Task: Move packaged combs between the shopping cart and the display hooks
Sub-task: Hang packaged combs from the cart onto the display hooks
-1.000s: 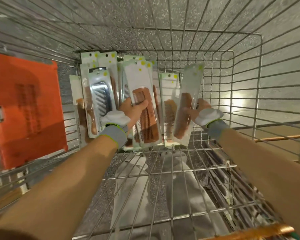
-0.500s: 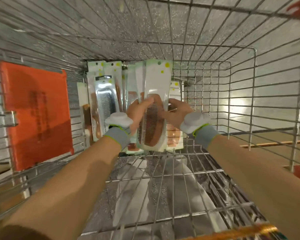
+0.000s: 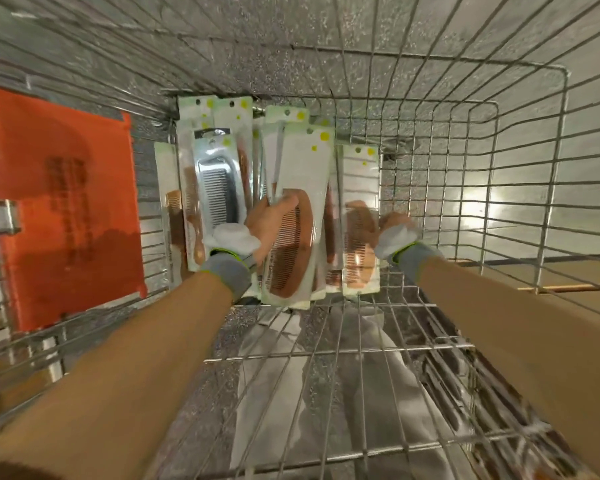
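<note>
My left hand (image 3: 264, 224) clasps the front comb pack (image 3: 303, 174), my right hand (image 3: 394, 226) sits at the neighbouring pack (image 3: 359, 174) just rightward (blurred: I cannot tell its grip).

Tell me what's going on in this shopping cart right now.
A person reaches both arms into a wire shopping cart, where packaged combs stand bunched against the far end. The left hand grips the front brown comb pack, thumb across its face. The right hand is at the edge of the neighbouring brown comb pack; blur hides whether it grips. No display hooks are in view.
</note>
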Demonstrator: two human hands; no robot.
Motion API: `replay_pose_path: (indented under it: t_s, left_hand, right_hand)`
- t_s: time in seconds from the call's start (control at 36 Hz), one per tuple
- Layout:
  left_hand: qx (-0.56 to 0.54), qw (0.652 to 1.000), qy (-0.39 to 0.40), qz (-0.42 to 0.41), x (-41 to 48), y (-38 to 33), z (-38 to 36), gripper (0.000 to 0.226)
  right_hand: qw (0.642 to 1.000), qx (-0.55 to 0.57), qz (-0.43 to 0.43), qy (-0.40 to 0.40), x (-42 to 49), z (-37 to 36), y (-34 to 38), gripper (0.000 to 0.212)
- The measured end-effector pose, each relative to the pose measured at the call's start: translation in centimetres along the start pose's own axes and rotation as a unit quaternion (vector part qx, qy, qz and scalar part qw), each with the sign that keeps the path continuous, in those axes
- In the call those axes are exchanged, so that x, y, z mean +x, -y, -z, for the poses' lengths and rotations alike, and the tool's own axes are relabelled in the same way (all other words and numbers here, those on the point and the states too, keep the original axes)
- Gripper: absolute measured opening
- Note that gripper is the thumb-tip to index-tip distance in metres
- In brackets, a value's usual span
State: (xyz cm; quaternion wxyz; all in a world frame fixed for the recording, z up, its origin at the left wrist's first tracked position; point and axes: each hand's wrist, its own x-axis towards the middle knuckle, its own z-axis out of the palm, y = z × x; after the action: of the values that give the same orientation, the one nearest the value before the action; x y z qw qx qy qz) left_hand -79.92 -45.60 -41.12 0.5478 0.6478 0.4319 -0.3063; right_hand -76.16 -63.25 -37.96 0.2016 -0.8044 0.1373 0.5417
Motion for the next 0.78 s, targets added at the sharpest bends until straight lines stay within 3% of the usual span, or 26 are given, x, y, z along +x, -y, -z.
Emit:
replay_pose_path:
  t_s: [0.14, 0.31, 0.36, 0.5, 0.58, 0.67, 0.78]
  left_hand:
    - [-0.016, 0.999, -0.029, 0.015, 0.1, -0.1, 0.2, 0.04]
    - [0.001, 0.999, -0.034, 0.004, 0.2, 0.1, 0.9, 0.042]
    - [0.004, 0.999, -0.04, 0.0, 0.0, 0.0, 0.9, 0.042]
    - [0.023, 0.999, -0.035, -0.009, -0.1, -0.1, 1.2, 0.04]
    - [0.042, 0.997, -0.059, -0.019, 0.2, 0.1, 1.2, 0.043]
    - [0.042, 0.996, -0.07, -0.022, -0.1, 0.2, 1.4, 0.044]
    - [0.03, 0.996, -0.083, -0.026, -0.7, -0.1, 2.1, 0.047]
  right_hand:
    - [0.998, -0.058, -0.012, -0.001, 2.1, -1.4, -1.6, 0.044]
    - [0.998, -0.041, -0.045, -0.019, 2.2, -1.7, -2.1, 0.049]
    - [0.997, 0.004, -0.056, -0.059, 2.1, -1.8, -2.3, 0.053]
    - [0.974, 0.173, -0.122, -0.076, 1.6, -0.9, -2.2, 0.06]
    - [0.981, 0.165, -0.045, -0.092, 1.3, -0.6, -1.6, 0.061]
    - [0.972, 0.214, -0.001, -0.099, 0.5, -0.5, -0.8, 0.047]
    - [0.957, 0.281, 0.039, -0.057, -1.1, -0.8, 1.4, 0.047]
